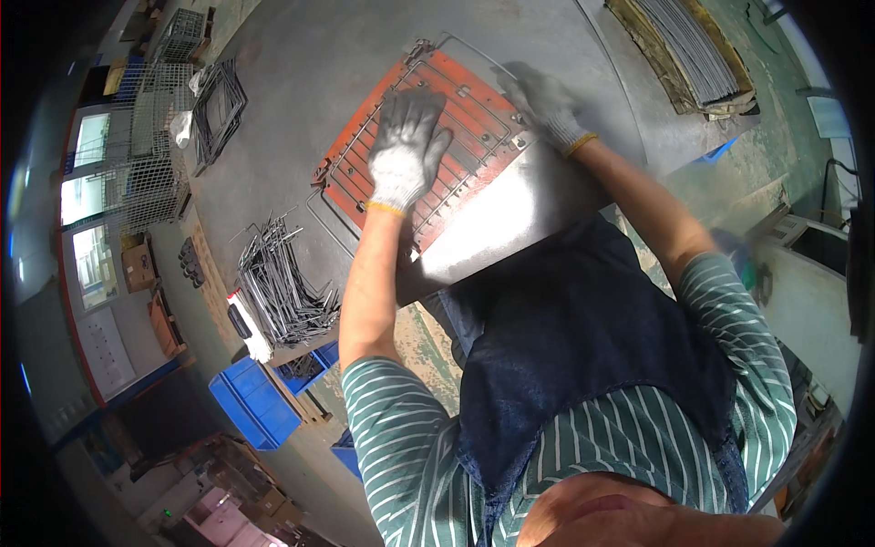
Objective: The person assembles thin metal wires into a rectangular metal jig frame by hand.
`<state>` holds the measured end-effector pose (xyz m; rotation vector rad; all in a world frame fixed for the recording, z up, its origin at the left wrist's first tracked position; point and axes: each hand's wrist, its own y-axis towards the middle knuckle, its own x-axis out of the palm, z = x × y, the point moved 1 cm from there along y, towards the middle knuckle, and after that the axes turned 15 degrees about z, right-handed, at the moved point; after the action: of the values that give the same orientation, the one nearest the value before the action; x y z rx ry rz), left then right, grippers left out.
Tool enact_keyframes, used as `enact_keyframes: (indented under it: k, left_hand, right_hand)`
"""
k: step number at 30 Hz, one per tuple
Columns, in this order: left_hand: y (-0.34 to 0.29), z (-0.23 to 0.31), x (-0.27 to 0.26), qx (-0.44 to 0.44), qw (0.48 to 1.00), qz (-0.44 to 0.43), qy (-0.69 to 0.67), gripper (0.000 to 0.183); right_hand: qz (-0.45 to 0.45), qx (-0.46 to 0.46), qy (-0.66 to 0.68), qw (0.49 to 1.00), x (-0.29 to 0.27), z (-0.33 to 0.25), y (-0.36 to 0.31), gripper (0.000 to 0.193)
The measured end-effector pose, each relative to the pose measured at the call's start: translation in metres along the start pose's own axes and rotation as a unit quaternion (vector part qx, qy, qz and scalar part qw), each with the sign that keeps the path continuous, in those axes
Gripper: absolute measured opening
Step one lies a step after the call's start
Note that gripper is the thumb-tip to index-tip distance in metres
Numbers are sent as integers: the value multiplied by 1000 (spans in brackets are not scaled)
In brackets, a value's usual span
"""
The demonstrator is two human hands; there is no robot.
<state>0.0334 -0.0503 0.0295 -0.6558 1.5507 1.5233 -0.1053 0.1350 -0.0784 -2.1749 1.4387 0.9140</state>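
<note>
My left hand [406,150], in a white knit glove with a grey coated palm side, lies flat with its fingers together and stretched out over thin metal rods. The rods form a wire rack [469,164] laid on a red jig plate [360,150] with small posts and clips. At the plate's right edge is my right hand [547,100], gloved alike, beside a bent wire loop [474,50] that sticks out past the far edge. Its fingers are dark and blurred, so their grip is unclear. Another bent wire [326,219] juts out at the plate's near left.
A tangled pile of bent wires [283,283] sits at the table's left edge, with wire frames [219,114] farther back. Long straight rods [688,50] lie in a wrapped bundle at the far right. Blue bins [255,401] stand below left. Bright glare covers the metal sheet [497,214] nearest me.
</note>
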Motion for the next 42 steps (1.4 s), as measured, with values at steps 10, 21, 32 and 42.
enact_keyframes:
  k: [10, 21, 32, 42]
  left_hand:
    - [-6, 12, -9, -105, 994, 5, -6, 47]
    - [-43, -14, -42, -108, 989, 17, 104, 50]
    - [-76, -19, -69, -68, 982, -150, 88, 52]
    - [-78, -14, -74, -153, 973, -126, 122, 59]
  right_hand:
    - [90, -57, 6, 994, -18, -40, -6, 40]
    - [63, -218, -281, 933, -10, -28, -4, 43]
    - [167, -299, -184, 921, -2, 4, 1, 54]
    - [137, -297, -163, 931, -14, -18, -3, 50]
